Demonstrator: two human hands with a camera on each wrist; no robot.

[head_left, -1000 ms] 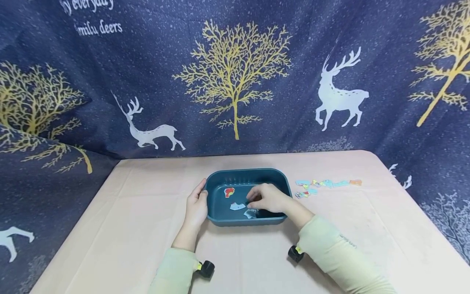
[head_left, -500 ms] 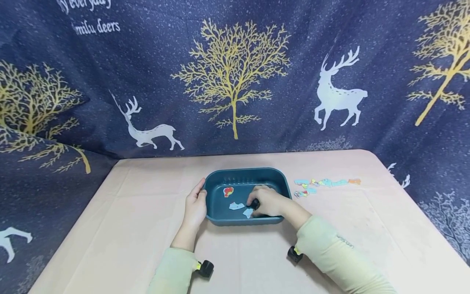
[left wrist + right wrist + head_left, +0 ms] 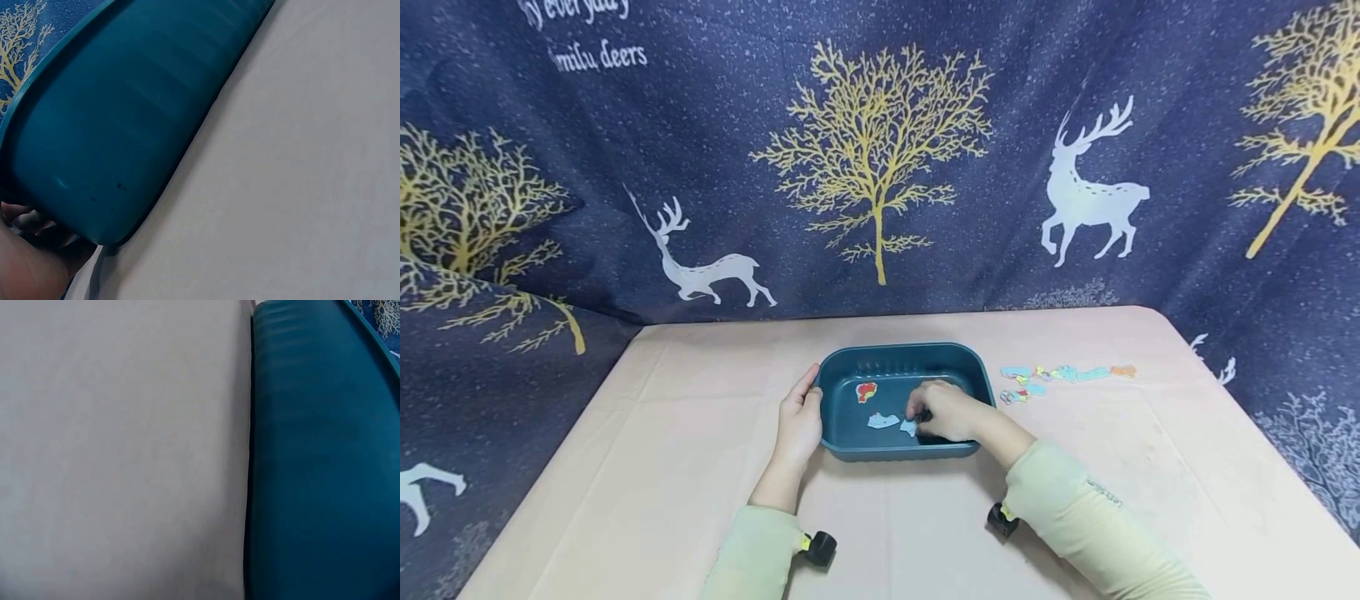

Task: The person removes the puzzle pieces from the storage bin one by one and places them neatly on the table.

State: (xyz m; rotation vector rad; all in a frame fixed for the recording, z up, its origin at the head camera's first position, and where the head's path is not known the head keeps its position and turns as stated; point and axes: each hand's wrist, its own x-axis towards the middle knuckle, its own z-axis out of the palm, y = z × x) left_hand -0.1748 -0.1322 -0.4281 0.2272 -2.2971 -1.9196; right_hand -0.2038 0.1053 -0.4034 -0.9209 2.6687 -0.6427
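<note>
A dark teal plastic basin [image 3: 895,454] stands on the table. My left hand [image 3: 801,425] grips its left end, and in the left wrist view the curled fingers of that left hand [image 3: 31,250] lie against the basin's corner. Inside the basin my right hand [image 3: 947,411] has its fingers curled down, pinching a small light-blue cutout piece [image 3: 908,427]. A dark patch shows between its thumb and fingers. Left of it lie another light-blue piece [image 3: 883,421] and a red-and-yellow piece [image 3: 866,392]. The right wrist view shows only the basin's outer wall [image 3: 325,462] and the cloth.
Right of the basin, several colourful cutout pieces lie in a row [image 3: 1090,373], ending in an orange piece [image 3: 1123,371]. A shorter group [image 3: 1022,393] lies just below. A pale cloth covers the table [image 3: 662,483]. Behind hangs a dark blue curtain [image 3: 715,150] with trees and deer.
My right hand has lowered in the basin and its fingers have closed at the light-blue piece, which has turned and shifted slightly away from me. The left hand stays at the basin's end.
</note>
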